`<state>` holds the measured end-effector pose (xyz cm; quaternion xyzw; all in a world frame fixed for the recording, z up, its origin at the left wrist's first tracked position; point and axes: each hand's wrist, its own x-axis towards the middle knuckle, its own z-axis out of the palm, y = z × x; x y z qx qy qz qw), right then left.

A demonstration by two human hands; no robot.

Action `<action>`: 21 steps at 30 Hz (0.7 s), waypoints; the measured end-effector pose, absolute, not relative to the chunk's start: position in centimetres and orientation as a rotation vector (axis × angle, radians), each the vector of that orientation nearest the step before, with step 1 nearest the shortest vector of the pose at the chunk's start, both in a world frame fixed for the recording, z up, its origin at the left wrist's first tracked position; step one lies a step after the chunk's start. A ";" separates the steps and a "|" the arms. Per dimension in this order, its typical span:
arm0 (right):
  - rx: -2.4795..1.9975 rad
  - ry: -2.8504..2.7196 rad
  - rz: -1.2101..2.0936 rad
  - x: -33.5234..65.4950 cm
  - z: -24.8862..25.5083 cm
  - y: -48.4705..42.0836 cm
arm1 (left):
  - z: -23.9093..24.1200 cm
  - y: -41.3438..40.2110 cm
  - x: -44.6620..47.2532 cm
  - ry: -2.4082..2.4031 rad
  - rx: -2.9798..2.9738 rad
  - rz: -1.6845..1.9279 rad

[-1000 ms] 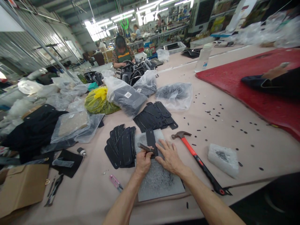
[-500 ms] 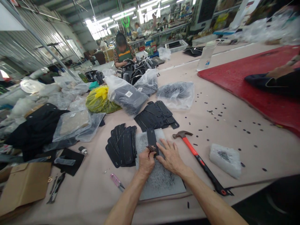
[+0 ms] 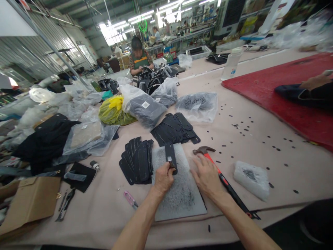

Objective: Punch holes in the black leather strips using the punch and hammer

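Note:
My left hand (image 3: 163, 179) is closed around a small metal punch tool (image 3: 170, 161), held upright on a black strap piece (image 3: 170, 156). That strap lies on a grey pitted cutting pad (image 3: 179, 194). My right hand (image 3: 207, 175) is off the strap, fingers spread, resting over the red-handled hammer (image 3: 229, 189) just right of the pad. A fanned stack of black strap pieces (image 3: 136, 159) lies left of the pad, another pile (image 3: 175, 129) behind it.
A white block (image 3: 251, 178) sits right of the hammer among scattered black punch-outs. Plastic bags of parts (image 3: 197, 104), a cardboard box (image 3: 31, 201), small pink snips (image 3: 130, 199). Red mat (image 3: 273, 83) with another person's arm (image 3: 314, 83) on it. A seated worker (image 3: 139, 57) far back.
My right hand left the strap and moved right onto the hammer. My left hand turned the punch from lying flat to standing upright on the strap.

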<state>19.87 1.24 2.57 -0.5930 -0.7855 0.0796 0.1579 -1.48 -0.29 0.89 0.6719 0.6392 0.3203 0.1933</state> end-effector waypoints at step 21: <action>-1.751 -0.972 1.632 23.6 8.8 -1.2 | 1.2 -0.6 -1.5 1.778 1.969 0.964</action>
